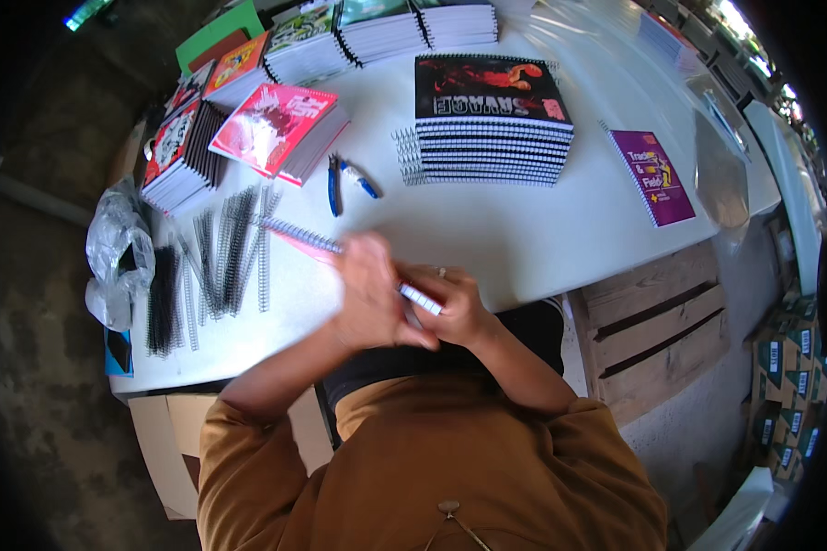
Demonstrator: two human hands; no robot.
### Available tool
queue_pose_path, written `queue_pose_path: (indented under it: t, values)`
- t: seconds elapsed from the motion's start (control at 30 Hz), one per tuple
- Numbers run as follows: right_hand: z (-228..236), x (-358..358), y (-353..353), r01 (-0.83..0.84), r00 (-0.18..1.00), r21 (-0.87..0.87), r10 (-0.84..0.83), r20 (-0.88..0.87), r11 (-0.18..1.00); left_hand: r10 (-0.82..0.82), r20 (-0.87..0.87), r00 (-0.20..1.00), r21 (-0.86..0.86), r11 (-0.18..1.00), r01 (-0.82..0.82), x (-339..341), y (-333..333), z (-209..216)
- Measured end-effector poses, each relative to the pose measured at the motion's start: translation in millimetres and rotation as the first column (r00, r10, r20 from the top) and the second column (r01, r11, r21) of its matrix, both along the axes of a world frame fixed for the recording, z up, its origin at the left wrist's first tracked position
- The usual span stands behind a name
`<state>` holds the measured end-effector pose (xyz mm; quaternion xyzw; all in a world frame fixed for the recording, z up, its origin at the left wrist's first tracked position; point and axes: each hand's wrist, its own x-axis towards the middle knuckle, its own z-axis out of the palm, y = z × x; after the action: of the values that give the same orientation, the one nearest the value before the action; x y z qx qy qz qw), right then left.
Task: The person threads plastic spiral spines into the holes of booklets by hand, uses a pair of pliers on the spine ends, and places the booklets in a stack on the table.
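A spiral notebook with a pinkish cover is held edge-up above the table's near edge, its wire coil running along the top. My right hand, with a ring on one finger, grips the notebook's near end. Across the coil lies my left hand, its thumb apart and its fingers stretched out but smeared by motion. Much of the notebook is hidden behind both hands. Beyond them rest blue-handled pliers and a second blue-and-white hand tool. Loose wire coils lie at left.
A stack of black-covered spiral notebooks stands mid-table. Pink-red notebooks and more stacks line the far left and back. A purple notebook lies at right. Dark coils and a plastic bag sit at the left edge; a wooden crate stands below right.
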<state>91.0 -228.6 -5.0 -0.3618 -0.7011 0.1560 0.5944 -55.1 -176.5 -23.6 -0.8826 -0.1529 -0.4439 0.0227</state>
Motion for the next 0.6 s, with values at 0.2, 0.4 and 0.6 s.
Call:
queue_pose_path:
  t: [0.2,0.4,0.6]
  values:
    - [-4.0,-8.9,7.4,-0.021,0.997,0.092,0.014,0.078,0.996,0.200,-0.267,0.943,0.405,0.911,-0.079,-45.7,9.5,-32.8]
    - [5.9,6.1,11.5,-0.108,0.976,-0.081,0.090,-0.200,0.991,-0.159,-0.290,0.944,0.286,0.926,0.244,-8.8,-21.4,-7.5]
    - [-10.3,10.1,8.2,-0.146,0.970,-0.201,0.101,-0.220,0.969,0.066,-0.325,0.943,-0.107,0.989,-0.106,18.1,-12.4,75.3]
